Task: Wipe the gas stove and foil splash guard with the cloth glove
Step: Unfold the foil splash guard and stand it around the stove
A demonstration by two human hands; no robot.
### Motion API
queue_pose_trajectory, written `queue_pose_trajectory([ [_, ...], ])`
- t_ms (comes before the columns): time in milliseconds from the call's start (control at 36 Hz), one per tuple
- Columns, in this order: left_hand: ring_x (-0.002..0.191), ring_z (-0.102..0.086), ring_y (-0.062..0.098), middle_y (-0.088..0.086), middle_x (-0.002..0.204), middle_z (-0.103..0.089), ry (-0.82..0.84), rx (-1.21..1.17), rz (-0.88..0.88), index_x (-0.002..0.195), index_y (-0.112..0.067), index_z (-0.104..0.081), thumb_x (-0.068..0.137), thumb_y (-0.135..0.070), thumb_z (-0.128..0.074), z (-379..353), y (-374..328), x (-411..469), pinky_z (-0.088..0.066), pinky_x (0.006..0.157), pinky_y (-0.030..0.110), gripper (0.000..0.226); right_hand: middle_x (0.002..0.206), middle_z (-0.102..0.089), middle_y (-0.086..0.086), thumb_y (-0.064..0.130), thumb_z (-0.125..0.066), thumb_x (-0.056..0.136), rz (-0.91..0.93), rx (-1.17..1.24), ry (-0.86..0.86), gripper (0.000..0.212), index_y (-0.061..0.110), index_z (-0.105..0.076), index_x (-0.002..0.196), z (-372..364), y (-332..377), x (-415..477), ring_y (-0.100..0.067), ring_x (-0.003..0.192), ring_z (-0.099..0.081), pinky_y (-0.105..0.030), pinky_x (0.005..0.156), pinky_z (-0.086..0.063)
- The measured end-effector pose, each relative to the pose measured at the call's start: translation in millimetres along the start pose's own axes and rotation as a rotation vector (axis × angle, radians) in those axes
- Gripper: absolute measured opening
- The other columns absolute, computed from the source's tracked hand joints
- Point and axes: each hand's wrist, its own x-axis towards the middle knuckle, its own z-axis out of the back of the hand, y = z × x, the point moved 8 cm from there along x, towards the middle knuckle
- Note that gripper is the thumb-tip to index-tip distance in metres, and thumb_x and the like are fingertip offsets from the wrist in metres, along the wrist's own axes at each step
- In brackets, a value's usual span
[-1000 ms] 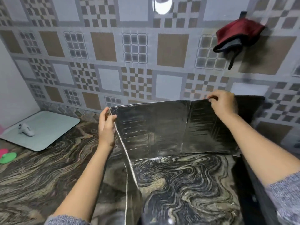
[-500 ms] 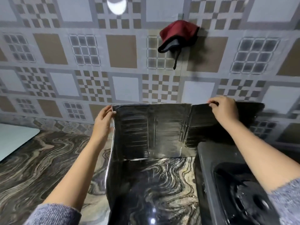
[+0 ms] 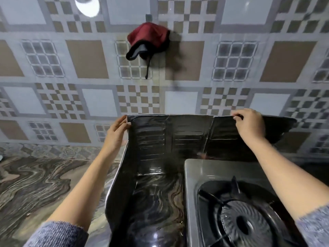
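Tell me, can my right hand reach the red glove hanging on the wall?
Probably, once it lets go: the right hand pinches the top edge of the foil splash guard, and the red glove hangs on the tiled wall above and left of it, with nothing between them.

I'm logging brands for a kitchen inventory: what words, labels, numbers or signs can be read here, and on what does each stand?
No readable text anywhere in this view.
foil splash guard: pressed lines only, no writing.
gas stove: no brand or number shows on the visible part.
red cloth glove hanging on the wall: no label visible.
wall tiles: squares and checks, no letters.
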Motion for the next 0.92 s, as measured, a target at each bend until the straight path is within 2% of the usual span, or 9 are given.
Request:
queue_pose_trajectory([
  [83,0.133,-0.041,0.017,0.005,0.145,-0.043,0.027,-0.023,0.016,0.14,-0.012,-0.04,0.091,-0.022,-0.054,-25,0,2,-0.029,0.111,0.032,0.052,0.104,-0.068,-0.014,0.006,-0.057,0.088,0.008,-0.013,-0.026,0.017,0.009,-0.072,0.095,7,-17,6,-0.033,0.094,-0.06,-0.035,0.078,-0.048],
  [194,0.127,-0.039,0.011,0.0,0.144,-0.042,0.033,-0.098,0.06,0.141,-0.018,-0.037,0.096,-0.019,-0.046,-58,1,2,-0.032,0.095,0.035,0.046,0.101,-0.069,-0.013,0.003,-0.056,0.087,0.027,-0.005,-0.057,0.017,0.008,-0.072,0.093,16,-36,15,-0.033,0.092,-0.061,-0.035,0.079,-0.049],
  [278,0.128,-0.038,0.01,-0.003,0.145,-0.041,0.043,-0.11,0.077,0.142,-0.021,-0.037,0.096,-0.022,-0.048,-79,2,4,-0.029,0.092,0.034,0.048,0.099,-0.071,-0.014,0.0,-0.055,0.086,0.03,0.018,-0.101,0.02,0.004,-0.072,0.094,24,-51,22,-0.032,0.092,-0.062,-0.031,0.079,-0.047],
  [417,0.117,-0.039,0.004,-0.004,0.145,-0.041,0.066,-0.152,0.099,0.142,-0.023,-0.037,0.095,-0.023,-0.049,-112,3,8,-0.03,0.09,0.035,0.049,0.1,-0.07,-0.016,-0.004,-0.054,0.085,-0.015,0.049,-0.166,0.021,0.001,-0.071,0.095,33,-77,27,-0.032,0.091,-0.063,-0.027,0.079,-0.045],
  [500,0.116,-0.041,0.005,-0.003,0.145,-0.041,0.069,-0.171,0.099,0.142,-0.024,-0.037,0.094,-0.025,-0.051,-128,4,10,-0.037,0.086,0.032,0.05,0.1,-0.07,-0.016,-0.004,-0.054,0.085,-0.046,0.061,-0.202,0.02,0.001,-0.071,0.095,38,-90,31,-0.032,0.09,-0.063,-0.029,0.079,-0.046],
  [556,0.118,-0.043,0.007,-0.001,0.146,-0.042,0.066,-0.191,0.096,0.142,-0.023,-0.037,0.093,-0.025,-0.053,-137,7,13,-0.042,0.078,0.026,0.051,0.1,-0.07,-0.017,-0.005,-0.055,0.084,-0.054,0.069,-0.215,0.02,0.0,-0.071,0.094,41,-97,34,-0.033,0.09,-0.063,-0.031,0.08,-0.047],
  [667,0.122,-0.044,0.009,-0.001,0.146,-0.041,0.055,-0.194,0.081,0.143,-0.024,-0.036,0.092,-0.027,-0.055,-153,10,17,-0.044,0.068,0.019,0.054,0.098,-0.07,-0.018,-0.007,-0.056,0.082,-0.067,0.097,-0.235,0.019,-0.001,-0.072,0.092,45,-110,43,-0.033,0.091,-0.063,-0.029,0.082,-0.045],
  [833,0.106,-0.051,0.007,0.002,0.136,-0.049,0.024,-0.247,0.079,0.138,-0.022,-0.043,0.092,-0.023,-0.056,-172,12,20,-0.044,0.065,0.019,0.048,0.098,-0.069,-0.018,-0.005,-0.058,0.082,-0.107,0.094,-0.236,0.017,-0.002,-0.071,0.091,44,-132,58,-0.032,0.09,-0.063,-0.023,0.079,-0.042],
  [917,0.095,-0.052,0.0,0.002,0.133,-0.05,0.033,-0.242,0.072,0.136,-0.021,-0.045,0.093,-0.023,-0.054,-179,11,20,-0.041,0.064,0.018,0.044,0.097,-0.068,-0.019,-0.005,-0.059,0.081,-0.102,0.085,-0.252,0.016,-0.001,-0.072,0.09,44,-139,62,-0.032,0.088,-0.063,-0.025,0.079,-0.043],
])
